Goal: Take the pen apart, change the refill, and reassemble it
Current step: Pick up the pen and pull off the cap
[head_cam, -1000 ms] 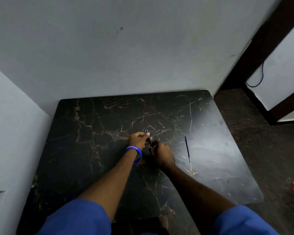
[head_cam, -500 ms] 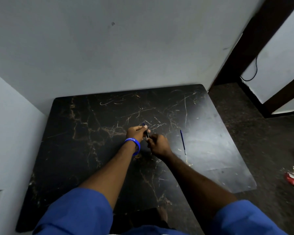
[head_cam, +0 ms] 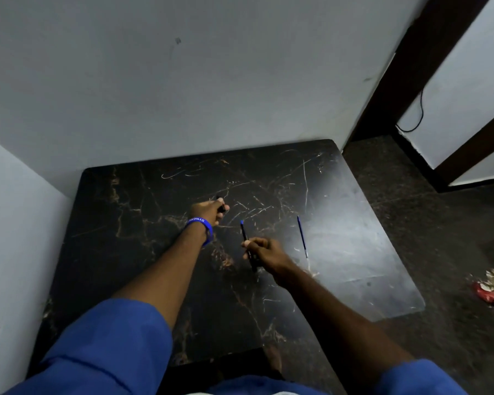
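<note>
left hand [head_cam: 208,213] grips small dark piece [head_cam: 221,208], frame centre; right hand [head_cam: 264,252] grips pen [head_cam: 247,245]. refill [head_cam: 302,236] lies right. advise: draw old refill out straight, keep barrel steady.

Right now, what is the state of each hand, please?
Left hand: closed on a small dark pen piece.
Right hand: closed on the pen body, blue end up.

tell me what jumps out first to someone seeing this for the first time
Two bare arms reach over a black marble-patterned table. The right hand holds a dark pen body with a blue end, while the left hand, with a blue wristband, holds a small dark piece apart from it. A thin blue refill lies alone on the table, right of the hands.
</note>
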